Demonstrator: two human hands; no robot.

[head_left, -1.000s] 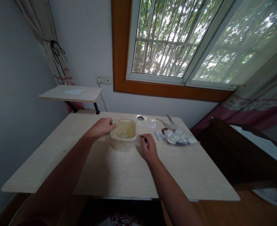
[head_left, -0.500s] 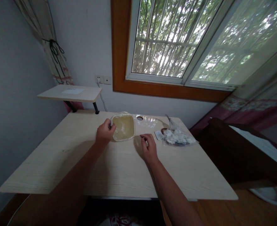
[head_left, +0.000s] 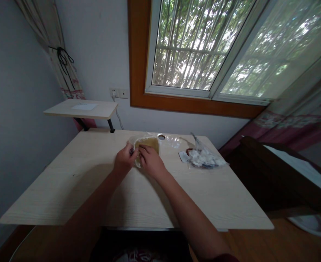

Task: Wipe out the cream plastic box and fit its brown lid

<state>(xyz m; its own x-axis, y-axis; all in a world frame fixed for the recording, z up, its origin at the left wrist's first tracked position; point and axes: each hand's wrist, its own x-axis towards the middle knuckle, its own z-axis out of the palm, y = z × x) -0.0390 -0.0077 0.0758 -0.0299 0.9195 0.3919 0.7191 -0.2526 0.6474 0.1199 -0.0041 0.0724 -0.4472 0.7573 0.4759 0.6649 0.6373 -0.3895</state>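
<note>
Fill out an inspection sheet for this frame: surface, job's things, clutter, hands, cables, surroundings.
Surface: pale wooden desk, cable hole near its back edge.
Job's things: beige plastic tub with clear film around it, partly hidden by the hands.
Clutter: clear bag of white items.
Hands: left hand and right hand both on the tub's near edge.
Cables: white cord from wall socket.
Surroundings: barred window, raised side shelf, tied curtain.

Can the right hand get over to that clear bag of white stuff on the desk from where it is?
Probably yes. The right hand is on the container, and the clear bag lies to its right with only bare desk between them; nothing blocks the way.
</note>
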